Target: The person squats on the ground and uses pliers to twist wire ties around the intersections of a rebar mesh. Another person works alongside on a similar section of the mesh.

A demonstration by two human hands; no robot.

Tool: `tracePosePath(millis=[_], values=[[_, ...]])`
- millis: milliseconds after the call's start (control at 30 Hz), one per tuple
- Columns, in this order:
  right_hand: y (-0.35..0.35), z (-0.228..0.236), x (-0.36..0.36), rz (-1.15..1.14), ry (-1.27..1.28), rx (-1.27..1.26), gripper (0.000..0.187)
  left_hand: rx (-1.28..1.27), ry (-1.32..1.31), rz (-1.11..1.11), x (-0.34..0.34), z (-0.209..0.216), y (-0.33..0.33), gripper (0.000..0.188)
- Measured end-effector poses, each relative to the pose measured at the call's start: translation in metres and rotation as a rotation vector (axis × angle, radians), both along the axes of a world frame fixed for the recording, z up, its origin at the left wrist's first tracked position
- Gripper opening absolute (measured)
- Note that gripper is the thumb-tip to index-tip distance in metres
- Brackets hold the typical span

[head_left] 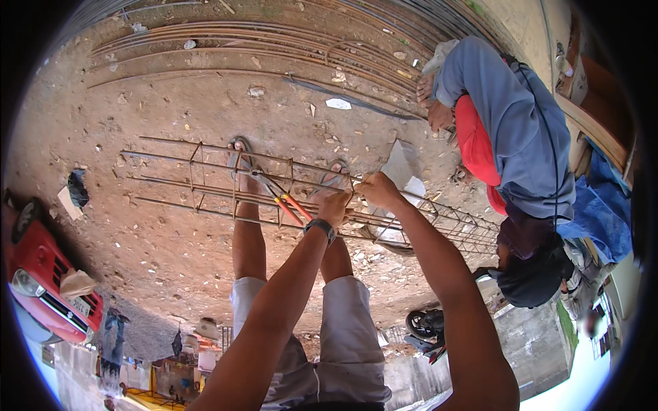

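A long rebar cage [260, 220] of rusty bars and square stirrups stretches across in front of me, above the dirt. My left hand [334, 207], below a dark wristwatch [320, 229], is closed at a stirrup of the cage. Just right of it, my right hand [379, 188] has its fingers pinched at the upper part of the same stirrup. Any tie wire in the fingers is too small to make out. Cutting pliers with orange-red handles [293, 207] lie against the cage left of my left hand, their jaws by my sandalled foot [240, 152].
A person in blue-grey clothing [504, 130] crouches at the right, near the cage's far end. Long loose rebars [274, 42] lie across the ground beyond. A grey slab [403, 164] sits behind my right hand. A red car [51, 281] stands left, a motorcycle [426, 325] lower right.
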State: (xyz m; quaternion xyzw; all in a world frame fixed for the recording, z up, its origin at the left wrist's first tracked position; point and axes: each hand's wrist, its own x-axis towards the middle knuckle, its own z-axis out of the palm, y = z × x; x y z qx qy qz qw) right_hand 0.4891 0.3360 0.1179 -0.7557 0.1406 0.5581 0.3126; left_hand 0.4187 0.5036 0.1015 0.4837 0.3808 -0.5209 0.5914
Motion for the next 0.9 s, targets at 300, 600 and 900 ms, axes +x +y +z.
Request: tracePosePath(millis=[300, 600, 900], values=[[0.012, 0.025, -0.008, -0.12, -0.303, -0.199, 0.019, -0.093, 0.244, 0.264, 0.01, -0.007, 0.006, 0.029], [-0.024, 0.026, -0.001, 0.618, -0.576, -0.191, 0.021, -0.307, 0.239, 0.398, 0.006, -0.014, 0.014, 0.016], [0.026, 0.048, -0.014, 0.654, -0.226, 0.011, 0.012, -0.216, 0.165, 0.252, 0.016, -0.011, 0.023, 0.017]])
